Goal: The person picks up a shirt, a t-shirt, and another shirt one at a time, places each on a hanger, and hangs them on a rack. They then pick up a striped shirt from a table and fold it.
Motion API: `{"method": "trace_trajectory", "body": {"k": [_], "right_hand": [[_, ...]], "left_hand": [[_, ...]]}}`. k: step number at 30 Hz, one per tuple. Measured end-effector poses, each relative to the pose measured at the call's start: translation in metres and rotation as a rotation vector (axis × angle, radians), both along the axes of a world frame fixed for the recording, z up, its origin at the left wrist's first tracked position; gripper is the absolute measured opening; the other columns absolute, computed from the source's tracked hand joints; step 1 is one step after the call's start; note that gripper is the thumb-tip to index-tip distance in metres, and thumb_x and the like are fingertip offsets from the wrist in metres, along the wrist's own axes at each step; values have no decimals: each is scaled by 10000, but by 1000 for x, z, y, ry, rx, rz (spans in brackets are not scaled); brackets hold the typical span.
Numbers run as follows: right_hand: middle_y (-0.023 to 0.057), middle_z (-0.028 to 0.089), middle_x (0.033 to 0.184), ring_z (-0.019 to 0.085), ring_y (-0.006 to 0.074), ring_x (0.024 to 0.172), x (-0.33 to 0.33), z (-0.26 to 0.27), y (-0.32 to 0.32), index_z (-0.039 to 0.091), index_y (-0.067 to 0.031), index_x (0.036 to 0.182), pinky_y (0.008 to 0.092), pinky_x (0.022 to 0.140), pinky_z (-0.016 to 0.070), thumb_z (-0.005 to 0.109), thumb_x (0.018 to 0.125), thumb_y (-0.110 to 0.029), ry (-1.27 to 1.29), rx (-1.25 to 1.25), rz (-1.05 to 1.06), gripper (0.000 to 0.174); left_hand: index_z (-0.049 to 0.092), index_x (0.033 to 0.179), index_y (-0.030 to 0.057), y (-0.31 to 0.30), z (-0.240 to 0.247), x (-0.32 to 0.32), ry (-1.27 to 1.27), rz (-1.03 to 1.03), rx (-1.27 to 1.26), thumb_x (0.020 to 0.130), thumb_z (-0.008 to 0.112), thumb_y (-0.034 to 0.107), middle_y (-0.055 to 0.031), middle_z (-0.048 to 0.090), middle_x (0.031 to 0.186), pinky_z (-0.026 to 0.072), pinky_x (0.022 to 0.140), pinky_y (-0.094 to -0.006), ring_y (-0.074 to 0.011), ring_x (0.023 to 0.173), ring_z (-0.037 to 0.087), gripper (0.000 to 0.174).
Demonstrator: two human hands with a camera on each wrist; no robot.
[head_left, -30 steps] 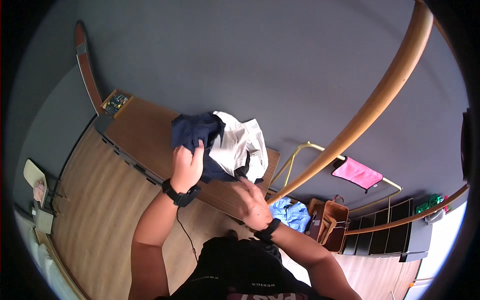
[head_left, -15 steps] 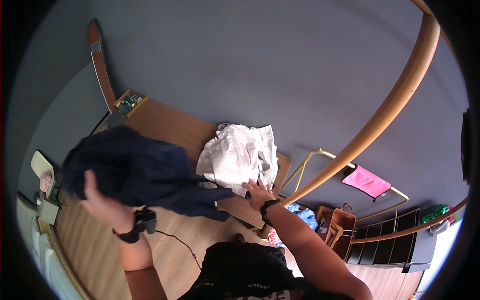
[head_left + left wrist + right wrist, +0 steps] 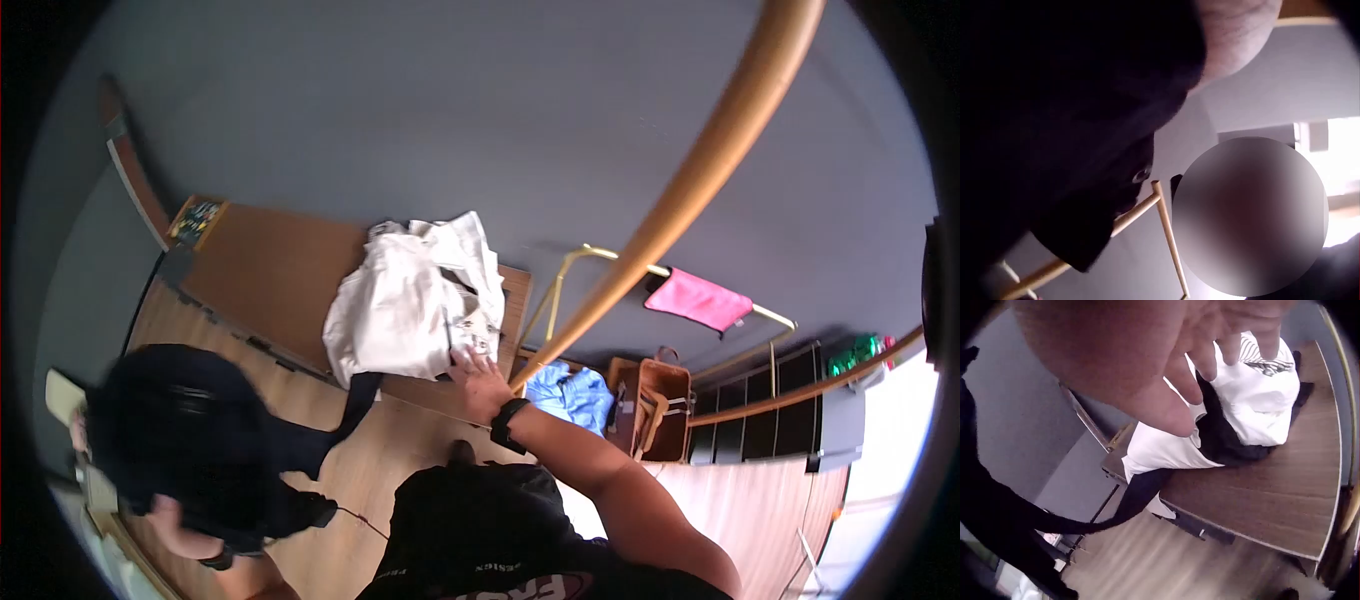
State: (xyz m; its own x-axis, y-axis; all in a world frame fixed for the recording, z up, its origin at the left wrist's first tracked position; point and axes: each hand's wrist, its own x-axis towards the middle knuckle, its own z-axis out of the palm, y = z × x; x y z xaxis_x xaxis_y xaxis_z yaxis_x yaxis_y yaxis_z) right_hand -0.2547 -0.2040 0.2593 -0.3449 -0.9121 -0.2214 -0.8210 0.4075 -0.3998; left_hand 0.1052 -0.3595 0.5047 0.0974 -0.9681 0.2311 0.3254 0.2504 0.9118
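A dark navy garment (image 3: 190, 430), bunched up, hangs off the table at the lower left of the head view. My left hand (image 3: 178, 528) grips its near side, most of the fingers hidden behind the cloth. One long strip of the garment stretches right to the table edge and runs under a white garment (image 3: 395, 310). In the left wrist view the dark cloth (image 3: 1072, 125) fills much of the picture, a button showing near its edge. My right hand (image 3: 480, 388) lies at the near right corner of the white garment, fingers extended; striped cloth (image 3: 1260, 353) shows beyond the fingertips.
The brown wooden table (image 3: 270, 260) stands against a grey wall, with a small framed board (image 3: 195, 222) at its left end. Right of it are a wooden pole (image 3: 680, 200), blue clothing (image 3: 570, 395), a brown bag (image 3: 660, 385) and a pink cloth (image 3: 698, 298) on a gold rail.
My left hand has pulled the navy garment off the white one, leftward and down past the table edge. My right hand has stayed by the white garment's near right corner.
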Motion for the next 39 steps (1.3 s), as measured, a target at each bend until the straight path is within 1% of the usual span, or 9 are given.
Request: {"method": "trace_trajectory", "body": {"k": [3,7,11,17,22,25,31,35,39], "right_hand": [[164,260,1575,301,355,1436,12,-3,41,464,-106,1418,508,1145,301,546,856,-149,-17,-29,-30,569],[251,487,1401,513,352,1278,42,34,82,469,-8,1377,387,1076,407,672,812,-108,-714,-376,-124,608],[97,598,1305,546,175,1182,66,63,163,485,1,1370,331,1039,416,669,921,-174,-1402,-528,-242,516],[-7,655,1101,522,24,822,88,49,275,567,-65,1329,212,703,395,468,1022,-409,-1661,-617,-907,472],[83,550,1352,514,193,1242,101,98,356,410,-5,1438,315,1041,410,644,952,-274,-1577,-908,-751,602],[93,609,1288,570,187,1180,104,135,413,483,14,1366,335,1027,432,699,870,-63,-1541,-1013,-910,547],[117,656,1161,629,240,1065,99,148,535,602,76,1168,345,974,465,585,838,0,-1322,-1380,-1020,340],[107,611,1136,594,216,1068,84,149,564,651,69,1036,306,949,444,516,828,26,-917,-1124,-1052,251],[89,621,1138,596,186,1053,75,153,548,660,52,1066,273,932,448,469,840,70,-605,-1024,-1033,296]], "left_hand": [[505,1348,-24,25,-24,-47,-122,-908,231,745,616,157,-154,593,1285,452,1029,-429,-304,1151,589,639],[581,1259,-35,55,-75,-126,-482,-1443,491,771,633,7,-95,645,1206,465,986,-352,-212,1094,615,492],[624,1171,-7,94,-113,-178,-616,-1824,124,858,660,13,-38,656,1125,459,924,-303,-128,1028,590,316],[629,1107,2,148,-121,-215,-610,-1711,-5,863,647,18,-19,652,1070,465,900,-297,-121,988,587,246],[599,1179,-6,221,-105,-231,-528,-1769,82,869,671,23,-29,637,1119,463,924,-293,-120,1026,579,320],[577,1216,-10,272,-90,-238,-554,-1990,-193,852,745,83,-49,629,1137,462,929,-301,-125,1045,576,411],[648,1039,-19,368,-100,-246,-617,-1758,-583,789,731,49,-124,668,1105,494,877,-331,-214,993,645,272],[613,1042,-37,405,-123,-248,-516,-1656,-202,802,636,-19,-92,667,1049,506,751,-289,-153,955,641,242],[452,1310,-21,400,-145,-247,-450,-1841,370,877,663,57,-42,595,1056,463,852,-235,-95,940,587,488]]}}
